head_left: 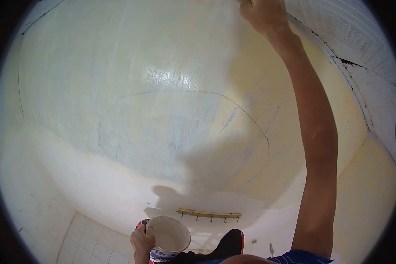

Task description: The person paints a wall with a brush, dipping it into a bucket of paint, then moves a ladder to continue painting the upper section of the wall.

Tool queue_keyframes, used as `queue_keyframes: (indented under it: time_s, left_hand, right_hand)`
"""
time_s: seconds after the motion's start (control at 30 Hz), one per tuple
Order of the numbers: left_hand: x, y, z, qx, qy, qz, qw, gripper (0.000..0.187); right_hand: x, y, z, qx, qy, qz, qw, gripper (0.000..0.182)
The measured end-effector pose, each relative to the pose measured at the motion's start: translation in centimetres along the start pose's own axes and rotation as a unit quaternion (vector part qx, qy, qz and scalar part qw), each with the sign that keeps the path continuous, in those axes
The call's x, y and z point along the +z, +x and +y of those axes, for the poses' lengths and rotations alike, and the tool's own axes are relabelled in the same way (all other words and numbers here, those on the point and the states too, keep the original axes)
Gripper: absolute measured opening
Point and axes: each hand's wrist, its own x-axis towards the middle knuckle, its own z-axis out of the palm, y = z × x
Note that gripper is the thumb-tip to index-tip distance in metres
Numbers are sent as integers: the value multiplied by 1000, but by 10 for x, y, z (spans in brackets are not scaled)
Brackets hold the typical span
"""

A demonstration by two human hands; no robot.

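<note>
A white paint bucket (169, 235) with a blue-marked side is at the bottom. My left hand (142, 241) is closed on its left rim, and the inside looks pale. High up near the top edge, my right hand (264, 15) is closed against the wall area, with the arm stretched upward. Whatever it holds is cut off by the frame edge. The wall (132, 53) in front is pale green and yellowish, with a wet shine in the upper middle and a thin dark curved line below it.
A wooden rail with several hooks (210, 215) is fixed low on the wall. Ceiling panels (352, 31) with dark cracks lie at the upper right. A black shoe (229, 243) with a red edge shows below, and tiles (90, 244) are at the lower left.
</note>
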Motion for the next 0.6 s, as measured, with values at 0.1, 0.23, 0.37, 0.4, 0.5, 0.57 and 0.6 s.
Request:
queue_keyframes:
  time_s: [0.1,0.23,0.37,0.4,0.5,0.57,0.6]
  left_hand:
    - [1,0,-5,-8,-7,3,1000,37]
    - [-2,0,-9,-1,2,10,1000,37]
    - [0,1,-13,19,10,19,1000,37]
    - [1,2,-13,22,12,14,1000,38]
    - [3,1,-10,21,6,22,1000,38]
    - [2,1,-8,21,12,21,999,37]
    - [1,1,-7,22,15,21,999,37]
  right_hand:
    - [4,-35,-28,56,-4,-80,995,9]
    - [-11,-82,-85,98,171,-146,969,10]
    - [-20,-106,-105,271,332,-236,872,10]
    - [-22,-106,-102,271,331,-236,873,10]
    - [-24,-91,-79,199,276,-210,917,9]
    - [-20,-70,-52,185,221,-143,947,8]
    - [-19,-60,-39,151,173,-121,966,4]
